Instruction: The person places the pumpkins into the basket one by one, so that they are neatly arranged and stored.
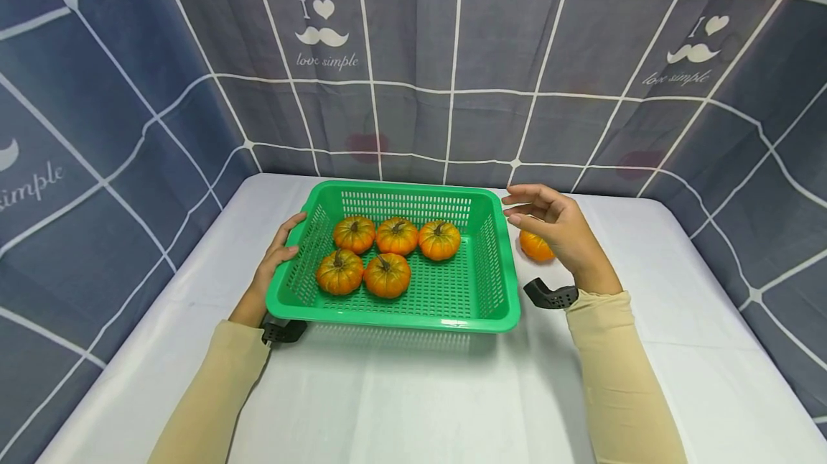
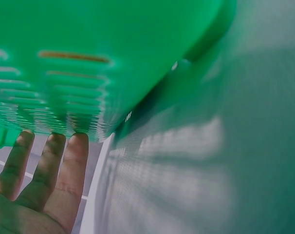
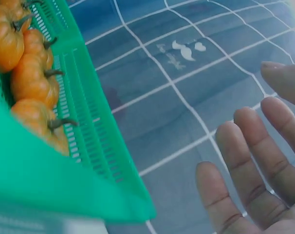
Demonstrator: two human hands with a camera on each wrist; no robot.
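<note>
A green plastic basket [image 1: 423,321] with slotted walls stands on the table, holding several small orange pumpkins [image 1: 387,275] toward its left side. At the basket's left wall is my left hand [image 1: 270,264]; in the left wrist view its straight fingers [image 2: 72,170] reach up against the slotted side, the thumb out of sight there. My right hand [image 1: 561,228] hovers just off the right rim, fingers apart and nothing between them. Below it, one more orange pumpkin [image 1: 535,247] lies on the table, partly covered by the hand.
A white cloth [image 1: 400,392] covers the table. Dark grid-patterned curtains [image 1: 413,40] hang behind it and along both sides. Black wrist mounts [image 1: 550,294] sit on both of the person's wrists, by the beige sleeves.
</note>
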